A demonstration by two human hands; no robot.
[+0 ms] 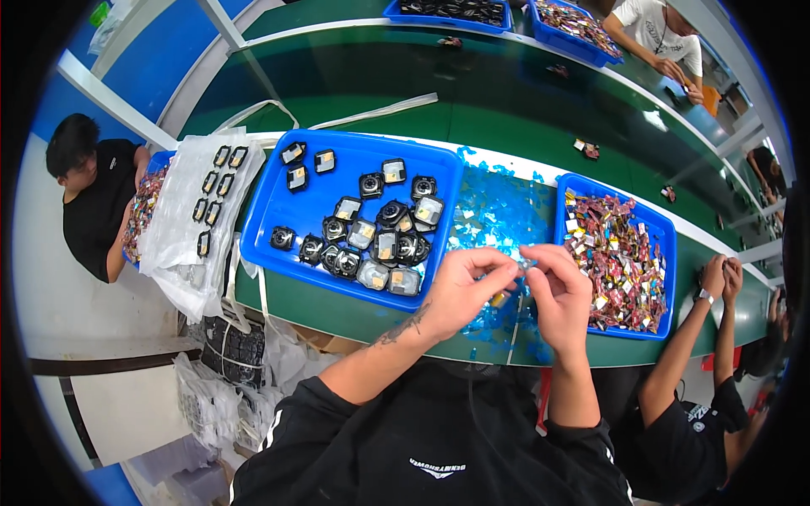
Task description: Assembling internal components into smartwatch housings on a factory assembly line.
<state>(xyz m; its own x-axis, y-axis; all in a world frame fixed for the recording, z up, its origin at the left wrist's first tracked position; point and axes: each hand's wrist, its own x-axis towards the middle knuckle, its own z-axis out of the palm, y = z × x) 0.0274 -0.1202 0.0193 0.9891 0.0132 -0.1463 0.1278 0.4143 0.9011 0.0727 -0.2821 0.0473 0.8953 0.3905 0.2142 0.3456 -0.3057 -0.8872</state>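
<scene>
My left hand [462, 292] and my right hand [564, 302] meet over the green bench, fingertips pinched close together. Between them is a small, pale, shiny bit, too small to name. Blue film scraps [488, 221] lie scattered below and beyond my hands. Left of them sits a blue tray [268, 202] with several black, square, watch-like cases [371, 185], some showing a round dark face, others a pale, flat back. On the right, a second blue tray [672, 287] is heaped with small red, yellow and white electronic parts [620, 261].
At the left, black frames [224, 184] rest on white sheeting [169, 223] beside a person [93, 185]. Beyond the trays runs a green belt [506, 97] bearing a few loose parts. Other people work at the right [688, 405] and far right [662, 38]. Far bins [574, 51] hold more parts.
</scene>
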